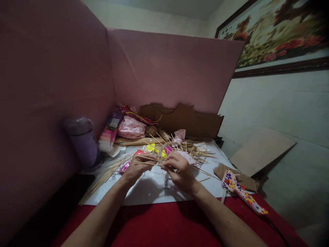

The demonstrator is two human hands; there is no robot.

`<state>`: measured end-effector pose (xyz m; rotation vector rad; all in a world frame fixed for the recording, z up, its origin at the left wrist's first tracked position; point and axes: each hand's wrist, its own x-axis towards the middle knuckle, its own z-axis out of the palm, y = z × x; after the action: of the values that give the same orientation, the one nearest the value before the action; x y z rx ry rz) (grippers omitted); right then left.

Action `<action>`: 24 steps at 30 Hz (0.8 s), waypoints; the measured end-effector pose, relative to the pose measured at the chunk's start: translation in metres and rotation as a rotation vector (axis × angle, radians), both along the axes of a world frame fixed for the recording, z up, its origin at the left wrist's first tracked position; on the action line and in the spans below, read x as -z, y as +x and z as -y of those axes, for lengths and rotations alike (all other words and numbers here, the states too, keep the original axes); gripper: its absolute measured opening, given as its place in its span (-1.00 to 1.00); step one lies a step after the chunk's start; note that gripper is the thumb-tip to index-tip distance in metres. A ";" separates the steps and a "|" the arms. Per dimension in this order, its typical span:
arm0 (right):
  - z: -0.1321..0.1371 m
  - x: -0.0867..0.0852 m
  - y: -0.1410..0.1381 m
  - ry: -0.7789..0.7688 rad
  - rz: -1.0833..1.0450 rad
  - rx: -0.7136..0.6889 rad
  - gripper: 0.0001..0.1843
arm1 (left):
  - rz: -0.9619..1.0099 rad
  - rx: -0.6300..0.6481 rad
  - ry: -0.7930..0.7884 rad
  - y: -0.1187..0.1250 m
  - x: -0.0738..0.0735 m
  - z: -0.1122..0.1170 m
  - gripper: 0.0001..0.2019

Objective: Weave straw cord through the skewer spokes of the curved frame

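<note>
Both of my hands are together over a white sheet (144, 193), working on a frame of thin wooden sticks (147, 157) with brown twine (159, 158) around them. My left hand (137, 167) is closed around the sticks' near ends, from the left. With fingertips pinched, my right hand (181, 169) grips the twine where it meets the sticks; its exact hold is partly hidden by the fingers. Behind the hands lie a yellow packet (151, 147) and more loose sticks. A strand hangs below the right hand.
A flower-patterned glue gun (244, 195) lies at the right on red cloth (164, 226). Bundled sticks (101, 180) lie at the left, beside a purple bottle (83, 145). Behind are a twine ball (151, 131), a spotted pink cloth bundle (131, 127) and torn cardboard (203, 124).
</note>
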<state>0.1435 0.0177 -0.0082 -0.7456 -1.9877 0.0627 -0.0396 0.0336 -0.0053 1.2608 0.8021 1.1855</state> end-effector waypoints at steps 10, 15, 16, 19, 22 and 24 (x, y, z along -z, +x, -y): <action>0.002 -0.006 0.000 -0.106 -0.022 0.068 -0.87 | -0.055 -0.123 0.154 0.008 0.001 0.000 -0.81; -0.002 -0.009 -0.001 -0.152 -0.018 0.009 -0.86 | -0.099 -0.117 0.213 0.008 0.003 0.000 -0.80; -0.004 -0.010 -0.001 -0.153 -0.014 -0.013 -0.83 | -0.108 -0.123 0.227 0.008 0.004 -0.001 -0.81; -0.007 -0.013 -0.001 -0.164 0.014 -0.055 -0.78 | -0.143 -0.158 0.269 0.006 0.007 -0.003 -0.86; -0.010 -0.016 -0.001 -0.172 0.042 -0.066 -0.77 | -0.189 -0.194 0.314 0.004 0.011 -0.005 -0.88; -0.012 -0.019 -0.002 -0.181 0.058 -0.066 -0.79 | -0.222 -0.210 0.344 0.002 0.013 -0.005 -0.88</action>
<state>0.1419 0.0295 0.0111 -0.8048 -2.0814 0.2661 -0.0378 0.0389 -0.0178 1.6428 0.9371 1.4119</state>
